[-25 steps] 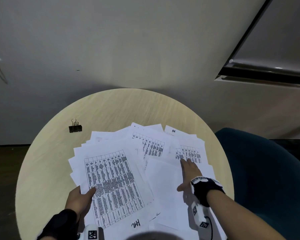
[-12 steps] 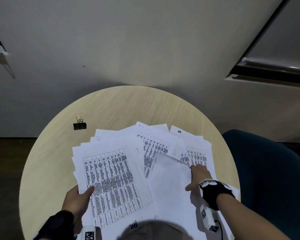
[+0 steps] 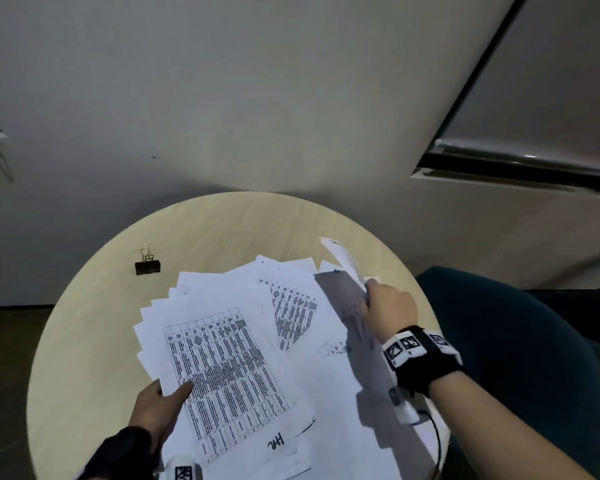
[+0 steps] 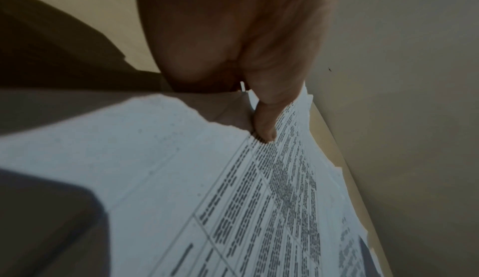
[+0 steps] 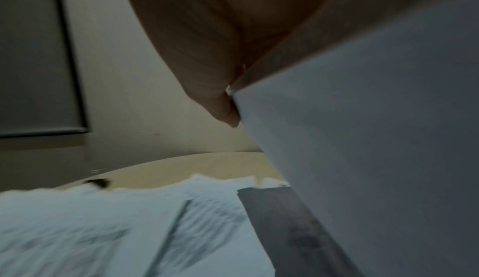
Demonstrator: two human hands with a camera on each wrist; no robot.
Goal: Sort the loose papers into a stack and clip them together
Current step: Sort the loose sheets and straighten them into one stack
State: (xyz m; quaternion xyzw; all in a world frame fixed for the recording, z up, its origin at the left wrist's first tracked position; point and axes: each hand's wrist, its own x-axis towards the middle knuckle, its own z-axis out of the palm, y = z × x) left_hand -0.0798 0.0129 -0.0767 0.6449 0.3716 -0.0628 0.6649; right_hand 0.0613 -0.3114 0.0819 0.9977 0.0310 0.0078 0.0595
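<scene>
Several loose white printed papers lie fanned over the near half of a round pale wooden table. My left hand pinches the left edge of the top printed sheet, thumb on top. My right hand grips a white sheet by its edge and holds it raised, tilted up over the right side of the pile; that sheet fills the right wrist view. A black binder clip with silver handles sits alone on the table's far left.
A dark teal chair stands close at the table's right. A grey wall rises behind the table, with a dark-framed panel at upper right. Bare tabletop shows at the far side and left, around the clip.
My right hand went from lying flat on the right-hand papers to pinching one sheet and lifting it up and away. The left hand kept its hold on the printed sheet.
</scene>
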